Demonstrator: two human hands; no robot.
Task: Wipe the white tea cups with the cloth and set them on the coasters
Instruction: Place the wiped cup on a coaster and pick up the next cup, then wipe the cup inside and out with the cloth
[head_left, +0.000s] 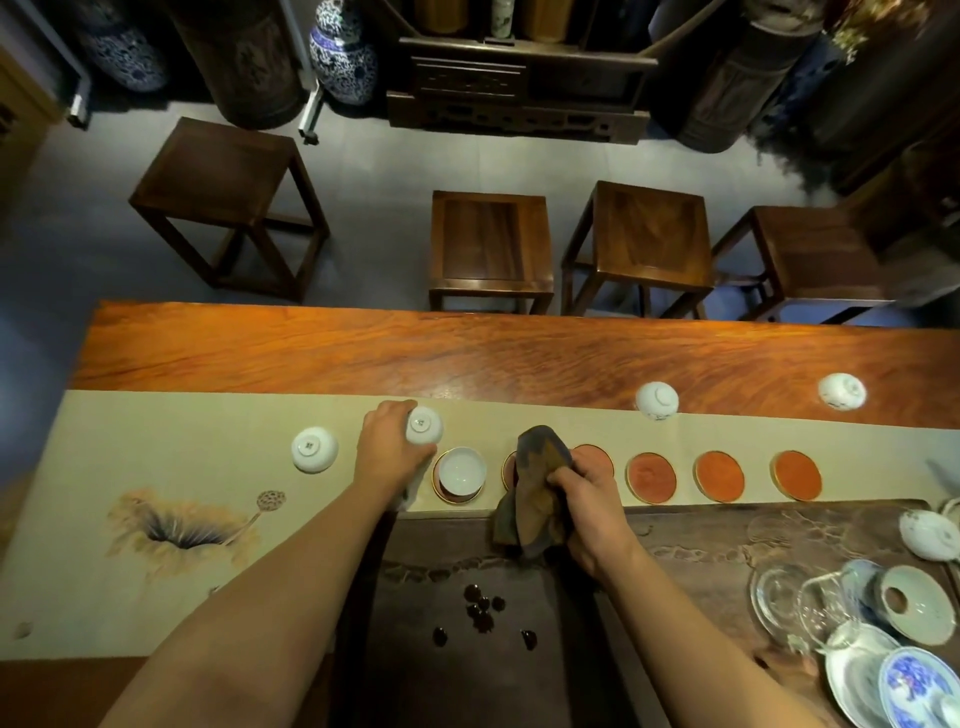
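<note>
Left hand (387, 447) grips cup (423, 425); right hand (589, 499) grips cloth (535, 493).

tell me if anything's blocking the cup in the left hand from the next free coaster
Partly. The left hand holds an upturned cup; the cloth in the right hand hangs over the next coaster.

There are five white cups (314, 449), six coasters (651, 478), one cloth (535, 499), four stools (491, 244) and two blue-white jars (343, 52).

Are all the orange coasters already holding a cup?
No, only one coaster holds a cup; the coasters to its right, like this one, sit bare.
</note>
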